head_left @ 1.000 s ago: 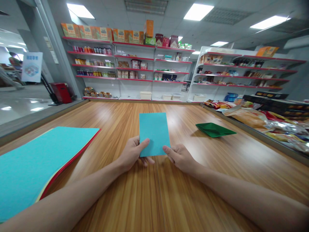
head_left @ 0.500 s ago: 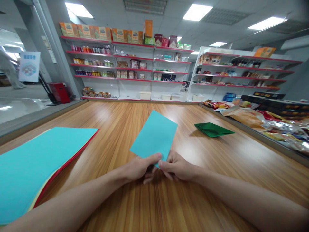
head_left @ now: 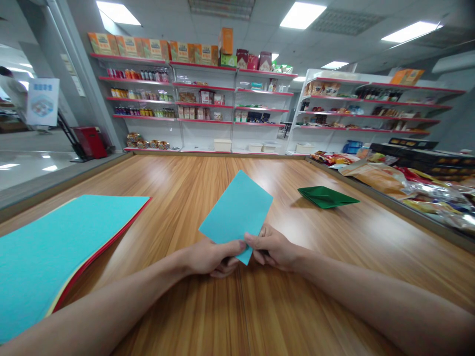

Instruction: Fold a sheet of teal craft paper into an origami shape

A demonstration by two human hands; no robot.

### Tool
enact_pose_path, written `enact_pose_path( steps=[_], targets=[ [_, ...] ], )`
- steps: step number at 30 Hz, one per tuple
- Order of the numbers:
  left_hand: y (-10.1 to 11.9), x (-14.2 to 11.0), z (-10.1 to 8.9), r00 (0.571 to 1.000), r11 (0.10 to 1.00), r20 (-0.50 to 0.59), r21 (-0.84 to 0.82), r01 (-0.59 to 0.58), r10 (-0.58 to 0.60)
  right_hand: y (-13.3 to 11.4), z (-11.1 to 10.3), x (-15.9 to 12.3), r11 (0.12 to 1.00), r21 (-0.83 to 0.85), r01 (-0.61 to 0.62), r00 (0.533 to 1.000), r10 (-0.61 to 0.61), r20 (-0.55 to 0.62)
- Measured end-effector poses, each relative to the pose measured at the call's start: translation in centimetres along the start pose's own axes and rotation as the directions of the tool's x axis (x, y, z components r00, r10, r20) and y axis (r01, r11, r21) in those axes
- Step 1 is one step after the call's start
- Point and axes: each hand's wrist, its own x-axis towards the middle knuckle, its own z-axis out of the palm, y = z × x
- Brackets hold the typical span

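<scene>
A light blue sheet of paper (head_left: 237,207), four-cornered and flat, is held tilted above the wooden table between both hands. My left hand (head_left: 211,256) pinches its lower left edge, thumb on top and fingers curled beneath. On the lower right edge, my right hand (head_left: 274,247) grips with the thumb on top, close to the left thumb. The paper's near corner pokes out between the two hands. To the right, a folded green paper shape (head_left: 327,197) rests on the table. At the left lies a stack of coloured paper (head_left: 74,237), blue on top, with cream and red edges below.
The wooden table (head_left: 178,198) has a raised rim. Packaged snacks (head_left: 386,185) are piled beyond its right edge. Shelves of goods (head_left: 204,128) stand at the back. At far left are a sign (head_left: 42,102), a red box (head_left: 89,142) and a person (head_left: 14,91).
My right thumb has shifted up the paper's edge, and the near corner now shows between the hands. The sheet has turned slightly. Both hands still hold it.
</scene>
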Motion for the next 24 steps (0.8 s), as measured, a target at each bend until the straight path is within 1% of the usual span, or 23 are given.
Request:
enact_pose_path(
  steps=[2, 5, 6, 8, 10, 12, 15, 17, 21, 24],
  targets=[
    [-0.4, 0.2, 0.0, 0.999, 1.000, -0.046, 0.023, -0.014, 0.015, 0.3, -0.2, 0.1, 1.000, 0.012, 0.005, 1.000, -0.005, -0.023],
    [-1.0, 0.7, 0.5, 0.978, 0.990, -0.186, 0.125, -0.072, 0.095, 0.7, -0.2, 0.3, 0.999, 0.013, 0.043, 0.992, -0.042, -0.117],
    [-1.1, 0.9, 0.7, 0.972, 0.985, -0.211, 0.157, -0.073, 0.106, 0.8, -0.2, 0.4, 0.998, 0.020, 0.059, 0.986, -0.055, -0.155],
    [-1.3, 1.2, 1.0, 0.965, 0.982, -0.246, 0.183, -0.046, 0.091, 0.9, -0.1, 0.4, 0.996, 0.033, 0.079, 0.975, -0.070, -0.210],
    [-1.2, 1.3, 1.2, 0.967, 0.978, -0.241, 0.203, -0.038, 0.088, 1.0, -0.1, 0.5, 0.996, 0.028, 0.083, 0.970, -0.074, -0.230],
    [-0.9, 1.3, 1.3, 0.973, 0.977, -0.202, 0.205, -0.066, 0.108, 1.0, 0.0, 0.4, 0.996, 0.022, 0.082, 0.972, -0.076, -0.222],
    [-0.5, 1.1, 1.1, 0.983, 0.986, -0.137, 0.127, -0.105, 0.123, 1.1, 0.0, 0.4, 0.995, 0.046, 0.094, 0.977, -0.083, -0.196],
    [-0.3, 1.1, 0.8, 0.988, 0.991, -0.102, 0.067, -0.113, 0.119, 1.1, -0.1, 0.4, 0.992, 0.072, 0.107, 0.976, -0.091, -0.200],
    [-0.6, 0.9, 0.4, 0.990, 0.993, -0.089, -0.030, -0.112, 0.109, 1.0, -1.0, 0.6, 0.987, 0.111, 0.119, 0.963, -0.087, -0.255],
    [-0.7, 0.5, 0.2, 0.991, 0.994, -0.103, -0.059, -0.087, 0.081, 0.8, -2.2, 0.8, 0.981, 0.118, 0.156, 0.942, -0.112, -0.315]
  ],
)
